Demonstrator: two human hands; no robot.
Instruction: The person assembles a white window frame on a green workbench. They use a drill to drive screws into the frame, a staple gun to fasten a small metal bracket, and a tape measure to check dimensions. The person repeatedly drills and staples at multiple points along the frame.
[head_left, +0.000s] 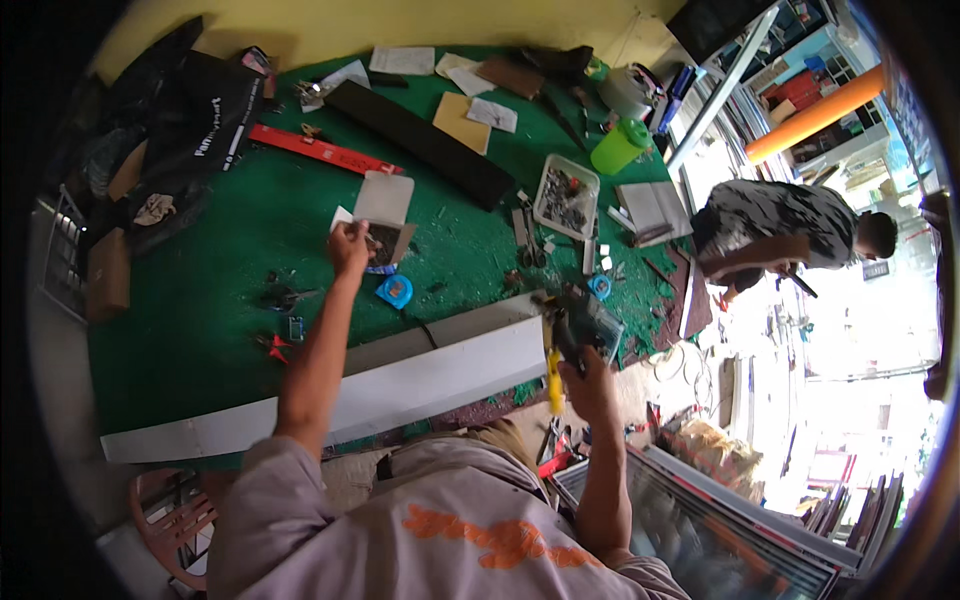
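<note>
The left hand [348, 247] reaches out over the green table [230, 300] with its fingers curled down into a small open cardboard box [385, 225], whose pale square flap stands up behind the hand; what the fingertips pinch inside cannot be told from this view. The right hand [588, 385] is closed in a fist around the grip of a yellow and black power tool [560, 340], probably a drill, held at the near right end of a long white metal strip [330, 400] that lies slantwise along the table's front edge. The strip is flat, smooth and pale, with a grey folded lip along its upper side. Just beside the box sits a round blue tape measure [394, 291], and left of it lie small dark hand tools with red handles [275, 345]. Farther back a long black bar [420, 143] runs diagonally across the felt-like green surface, with a red spirit level [325, 151] to its left and a tan envelope [462, 122] behind it. A clear plastic tray [566, 195] of small dark hardware stands to the right, near a lime green jug [620, 146]. A black plastic bag with white lettering [195, 120] slumps at the far left corner. Beyond the table another person [780, 235] in a patterned shirt bends over work.
</note>
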